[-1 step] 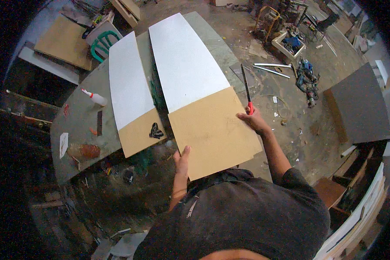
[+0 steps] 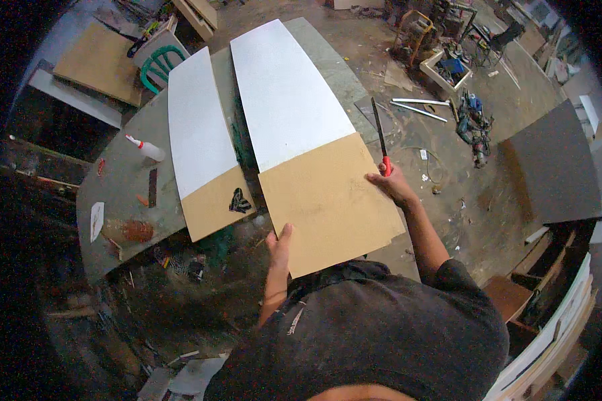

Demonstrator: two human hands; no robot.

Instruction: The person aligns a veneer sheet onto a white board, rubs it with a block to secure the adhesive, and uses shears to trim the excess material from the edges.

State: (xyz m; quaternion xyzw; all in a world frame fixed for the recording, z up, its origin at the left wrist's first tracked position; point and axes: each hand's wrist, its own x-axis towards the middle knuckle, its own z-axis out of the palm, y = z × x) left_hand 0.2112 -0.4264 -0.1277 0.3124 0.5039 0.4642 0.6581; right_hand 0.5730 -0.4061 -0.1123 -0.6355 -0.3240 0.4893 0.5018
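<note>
A long board (image 2: 328,207), white on its far part and bare tan on its near part, reaches from the table to my body. My left hand (image 2: 281,248) grips its left edge near the close corner, thumb on top. At the right edge, my right hand (image 2: 393,184) has its thumb on the board and also holds a red-handled tool with a long, narrow dark blade (image 2: 379,120), pointing away from me. Fingers under the board are hidden. Left of it lies a second, narrower white-and-tan board (image 2: 204,127), with a crumpled black thing (image 2: 239,200) on its tan end.
The grey-green table (image 2: 124,180) carries a white bottle with a red spout (image 2: 147,148), a dark flat strip (image 2: 153,188) and a rusty-coloured cylinder (image 2: 138,231). A green chair (image 2: 159,65) stands behind. On the floor at right are a corded power tool (image 2: 476,130) and an open box (image 2: 446,71).
</note>
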